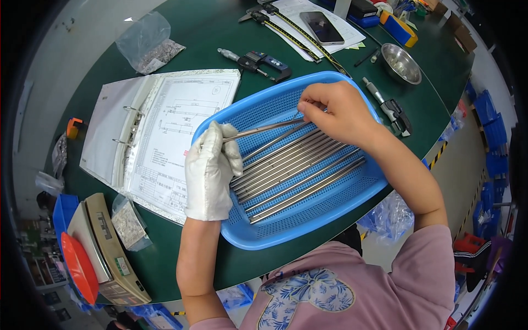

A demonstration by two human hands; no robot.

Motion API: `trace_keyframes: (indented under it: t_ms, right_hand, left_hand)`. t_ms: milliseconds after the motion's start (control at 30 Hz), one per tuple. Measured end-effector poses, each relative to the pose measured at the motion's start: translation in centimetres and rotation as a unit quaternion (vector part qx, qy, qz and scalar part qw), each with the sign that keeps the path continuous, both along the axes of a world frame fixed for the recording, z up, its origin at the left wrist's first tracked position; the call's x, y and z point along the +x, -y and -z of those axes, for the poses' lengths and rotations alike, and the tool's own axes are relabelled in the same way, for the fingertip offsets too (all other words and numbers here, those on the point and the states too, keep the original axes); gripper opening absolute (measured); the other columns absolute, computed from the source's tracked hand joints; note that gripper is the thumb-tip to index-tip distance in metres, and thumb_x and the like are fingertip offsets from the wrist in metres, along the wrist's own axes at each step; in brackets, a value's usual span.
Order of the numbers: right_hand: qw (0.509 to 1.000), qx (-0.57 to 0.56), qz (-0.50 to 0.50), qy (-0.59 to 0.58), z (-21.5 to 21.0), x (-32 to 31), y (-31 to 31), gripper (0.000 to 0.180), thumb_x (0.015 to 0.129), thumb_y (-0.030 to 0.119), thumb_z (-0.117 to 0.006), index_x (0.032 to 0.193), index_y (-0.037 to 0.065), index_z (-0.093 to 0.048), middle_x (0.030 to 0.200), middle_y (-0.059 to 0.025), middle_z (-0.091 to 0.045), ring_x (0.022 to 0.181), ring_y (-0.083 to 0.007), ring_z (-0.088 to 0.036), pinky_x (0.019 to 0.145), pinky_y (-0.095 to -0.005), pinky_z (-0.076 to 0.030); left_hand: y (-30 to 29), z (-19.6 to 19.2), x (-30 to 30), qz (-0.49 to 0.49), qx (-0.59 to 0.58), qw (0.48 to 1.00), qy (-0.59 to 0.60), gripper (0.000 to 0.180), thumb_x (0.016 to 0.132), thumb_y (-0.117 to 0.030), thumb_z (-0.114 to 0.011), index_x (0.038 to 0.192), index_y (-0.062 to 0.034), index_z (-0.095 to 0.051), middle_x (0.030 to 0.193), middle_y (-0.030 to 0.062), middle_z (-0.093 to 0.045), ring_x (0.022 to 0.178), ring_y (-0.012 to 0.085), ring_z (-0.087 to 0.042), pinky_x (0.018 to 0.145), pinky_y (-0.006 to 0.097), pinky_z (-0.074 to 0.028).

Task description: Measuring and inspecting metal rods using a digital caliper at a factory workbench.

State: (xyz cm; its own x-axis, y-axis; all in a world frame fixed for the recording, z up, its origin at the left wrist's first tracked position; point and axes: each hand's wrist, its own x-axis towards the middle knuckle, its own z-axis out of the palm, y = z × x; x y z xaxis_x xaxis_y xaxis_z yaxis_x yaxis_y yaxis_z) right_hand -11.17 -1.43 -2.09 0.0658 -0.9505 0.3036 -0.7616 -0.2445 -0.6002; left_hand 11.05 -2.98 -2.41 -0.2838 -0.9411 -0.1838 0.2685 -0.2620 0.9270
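My left hand (210, 175), in a white glove, is closed around one end of a thin metal rod (265, 129). The rod slants up to the right over a blue perforated plastic basket (297, 237). At its other end, the bare fingers of my right hand (338, 110) are pinched together. Whether they grip the rod itself or a small piece at its tip is hidden. Beneath both hands, several similar metal rods (294, 165) lie roughly side by side in the basket, slanting the same way.
Left of the basket lies an open ring binder (179, 118) with a technical drawing. A digital scale (107, 247) stands at the near left. Beyond the basket are a micrometer (258, 63), calipers (291, 33) and a phone (322, 27). Another micrometer (388, 107) and a metal bowl (400, 63) are at right.
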Motion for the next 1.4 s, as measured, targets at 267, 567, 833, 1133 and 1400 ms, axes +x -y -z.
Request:
trace_keyframes:
  t_ms: [267,567,833,1133,1400]
  right_hand:
    - [0.999,-0.011,-0.002,-0.038,-0.3,0.3,-0.3,0.015,0.076,0.016,-0.055,0.071,0.004,-0.063,0.061,-0.0102,-0.060,0.057,-0.0267,-0.058,0.054,-0.0378,-0.045]
    - [0.999,-0.009,0.035,-0.018,0.3,0.7,-0.3,0.014,0.076,0.017,-0.056,0.069,0.006,-0.062,0.061,-0.0100,-0.059,0.057,-0.0280,-0.057,0.054,-0.0392,-0.045]
    - [0.999,-0.006,0.037,-0.017,0.1,0.4,-0.1,0.016,0.077,0.019,-0.055,0.073,0.005,-0.061,0.061,-0.0091,-0.059,0.059,-0.0265,-0.058,0.055,-0.0390,-0.044]
    - [0.995,0.034,-0.048,0.081,0.1,0.8,0.2,0.018,0.082,0.021,-0.052,0.081,0.004,-0.059,0.075,-0.0093,-0.061,0.072,-0.0231,-0.059,0.065,-0.0335,-0.044]
    - [0.989,0.056,-0.117,0.065,-0.3,0.9,-0.1,0.019,0.083,0.021,-0.052,0.080,0.004,-0.060,0.077,-0.0082,-0.062,0.075,-0.0209,-0.060,0.066,-0.0310,-0.045]
  left_hand:
    - [0.0,0.0,0.1,0.000,0.004,1.000,-0.010,0.033,0.094,-0.031,-0.042,0.087,-0.0015,-0.055,0.060,0.0012,-0.048,0.051,0.0073,-0.043,0.045,0.019,-0.037]
    - [0.0,0.0,0.0,0.001,0.003,1.000,-0.007,0.033,0.094,-0.032,-0.042,0.087,-0.0019,-0.055,0.060,0.0015,-0.047,0.051,0.0073,-0.042,0.046,0.019,-0.036]
    - [-0.1,0.0,-0.1,-0.006,-0.009,1.000,-0.019,0.033,0.093,-0.032,-0.043,0.089,-0.0019,-0.055,0.060,0.0015,-0.046,0.052,0.0077,-0.042,0.046,0.020,-0.036]
    - [0.1,-0.1,0.2,0.022,0.004,0.997,-0.080,0.029,0.090,-0.027,-0.049,0.087,0.0011,-0.057,0.065,0.0032,-0.049,0.057,0.0102,-0.045,0.052,0.021,-0.039]
    - [0.2,-0.1,0.1,-0.001,0.029,0.994,-0.110,0.028,0.089,-0.026,-0.053,0.090,0.0017,-0.058,0.071,0.0037,-0.052,0.064,0.0088,-0.047,0.056,0.022,-0.042]
